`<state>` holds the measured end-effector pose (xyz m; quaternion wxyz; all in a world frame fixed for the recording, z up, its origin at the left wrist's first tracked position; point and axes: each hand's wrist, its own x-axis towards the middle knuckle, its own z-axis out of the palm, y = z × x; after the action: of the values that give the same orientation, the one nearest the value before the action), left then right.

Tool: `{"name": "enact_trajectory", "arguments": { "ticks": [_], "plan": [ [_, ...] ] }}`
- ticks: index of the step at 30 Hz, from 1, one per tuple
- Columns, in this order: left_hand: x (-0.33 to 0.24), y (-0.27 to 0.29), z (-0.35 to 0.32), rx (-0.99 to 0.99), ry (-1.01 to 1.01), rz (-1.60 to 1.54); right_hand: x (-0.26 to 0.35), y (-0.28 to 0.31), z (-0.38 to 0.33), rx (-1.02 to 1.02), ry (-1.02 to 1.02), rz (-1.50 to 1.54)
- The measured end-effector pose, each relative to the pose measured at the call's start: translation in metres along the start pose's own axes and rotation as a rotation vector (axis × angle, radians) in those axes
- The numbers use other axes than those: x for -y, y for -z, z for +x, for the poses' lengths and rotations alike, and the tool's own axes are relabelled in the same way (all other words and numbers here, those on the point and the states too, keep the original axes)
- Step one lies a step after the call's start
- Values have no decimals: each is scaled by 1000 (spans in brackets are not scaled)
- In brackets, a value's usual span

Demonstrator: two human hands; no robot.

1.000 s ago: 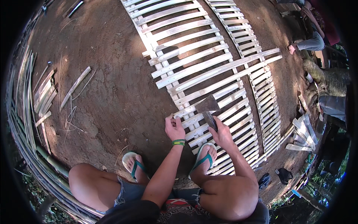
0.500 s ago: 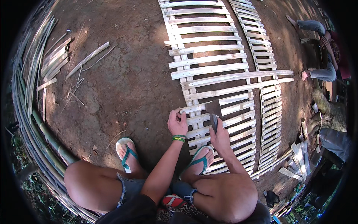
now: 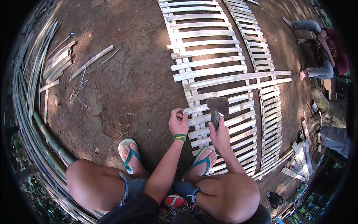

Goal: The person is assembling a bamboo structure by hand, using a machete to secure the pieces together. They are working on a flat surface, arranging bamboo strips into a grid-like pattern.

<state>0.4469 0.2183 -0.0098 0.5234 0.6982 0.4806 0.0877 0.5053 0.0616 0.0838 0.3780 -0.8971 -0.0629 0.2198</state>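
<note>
A bamboo slat frame (image 3: 212,71) lies on the dirt before me, its pale crosspieces set over long rails. My left hand (image 3: 178,121), a green band round its wrist, is at the frame's left edge beside a slat's end. Its fingers are curled in toward the thumb, and anything small between them is too hard to see. In my right hand (image 3: 220,136) is the dark handle of a cleaver (image 3: 217,104) with a broad, squarish blade. The blade is over the slats, right of my left hand, and hides part of them.
A second slat frame (image 3: 257,56) lies alongside on the right. Long bamboo poles (image 3: 46,130) curve along the left, near split pieces (image 3: 57,63). At the right, a person (image 3: 324,52) sits near a tree trunk (image 3: 330,112), with loose slats (image 3: 300,158) on the ground.
The cleaver has come up slightly and turned, so its blade shows broader and flatter. My left hand stays by the slat's end, with thumb and fingers a little farther apart.
</note>
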Motion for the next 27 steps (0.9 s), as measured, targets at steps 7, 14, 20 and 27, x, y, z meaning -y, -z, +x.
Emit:
{"name": "enact_trajectory", "arguments": {
  "ticks": [7,14,20,27],
  "plan": [
    [5,-2,8,45,-55,-35,-44,-14,-2,141,-32,-185],
    [6,4,6,66,-13,-48,-2,-25,-9,-31,-258,650],
    [4,3,10,74,-36,-57,-22,-24,0,191,-341,571],
    [6,3,5,95,21,-70,-15,-27,-6,181,-315,362]
  ]
}}
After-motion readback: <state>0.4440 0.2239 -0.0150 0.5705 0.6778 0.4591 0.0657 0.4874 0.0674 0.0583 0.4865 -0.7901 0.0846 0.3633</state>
